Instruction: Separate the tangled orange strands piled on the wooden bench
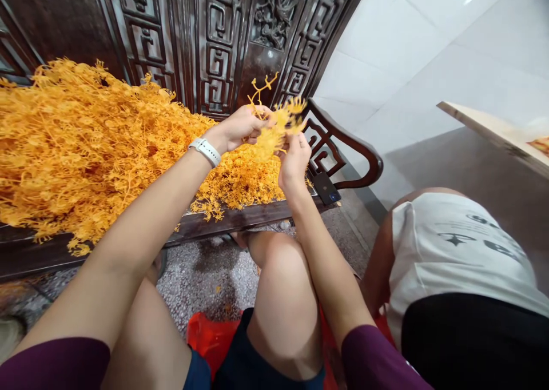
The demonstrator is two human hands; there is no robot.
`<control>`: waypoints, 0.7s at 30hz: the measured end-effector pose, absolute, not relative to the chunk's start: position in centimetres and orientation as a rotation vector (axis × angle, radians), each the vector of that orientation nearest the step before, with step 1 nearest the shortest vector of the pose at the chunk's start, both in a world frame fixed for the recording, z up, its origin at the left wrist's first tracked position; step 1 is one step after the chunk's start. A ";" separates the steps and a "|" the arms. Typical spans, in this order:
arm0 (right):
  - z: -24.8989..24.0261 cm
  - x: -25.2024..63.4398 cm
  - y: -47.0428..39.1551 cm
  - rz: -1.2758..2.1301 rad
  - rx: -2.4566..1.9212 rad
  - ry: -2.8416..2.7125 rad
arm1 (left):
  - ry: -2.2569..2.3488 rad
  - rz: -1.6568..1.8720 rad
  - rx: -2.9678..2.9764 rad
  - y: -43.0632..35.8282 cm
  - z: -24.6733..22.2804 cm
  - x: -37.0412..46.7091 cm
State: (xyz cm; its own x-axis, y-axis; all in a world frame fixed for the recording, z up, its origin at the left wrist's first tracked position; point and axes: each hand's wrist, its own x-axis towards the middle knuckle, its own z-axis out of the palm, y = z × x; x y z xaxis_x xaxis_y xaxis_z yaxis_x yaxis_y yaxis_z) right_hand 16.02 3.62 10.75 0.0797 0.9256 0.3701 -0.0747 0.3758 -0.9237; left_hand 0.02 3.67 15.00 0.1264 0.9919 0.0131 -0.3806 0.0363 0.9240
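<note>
Left hand (246, 128) and right hand (295, 155) are both pinched onto a yellow bunch (277, 131), kinda blurry, held above the right end of the pile (98, 138) on the surface (240, 218). Looks super light, bendy, maybe soft plastic. Thin tips might snap, so I'd grip the thicker bits.

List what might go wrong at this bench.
Orange strands hang over the bench's front edge and might drop to the floor. The phone lies at the bench's corner, near the right hand; a stray elbow could perhaps knock it off.
</note>
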 end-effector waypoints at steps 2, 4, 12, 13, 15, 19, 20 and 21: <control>10.9 15.9 3.3 0.895 -0.914 -1.302 | 0.839 1.307 1.050 4.0 15.1 0.1; 11.1 15.6 2.6 0.882 -0.902 -1.342 | 0.892 1.372 1.086 4.4 15.2 0.2; 11.7 14.3 0.8 0.925 -0.803 -1.467 | 1.042 1.443 1.038 4.7 16.6 0.9; 11.8 14.3 0.8 0.930 -0.795 -1.470 | 1.056 1.440 1.047 4.6 16.8 1.1; 11.9 14.3 1.0 0.934 -0.784 -1.473 | 1.077 1.433 1.062 4.3 17.1 1.6; 12.3 14.4 0.1 0.903 -0.771 -1.500 | 1.049 1.481 1.029 4.9 17.0 1.9; 12.5 14.5 -0.7 0.881 -0.739 -1.551 | 1.048 1.529 0.961 5.4 16.7 1.4; 12.8 14.6 -1.8 0.857 -0.682 -1.640 | 1.052 1.574 0.877 6.0 16.3 0.5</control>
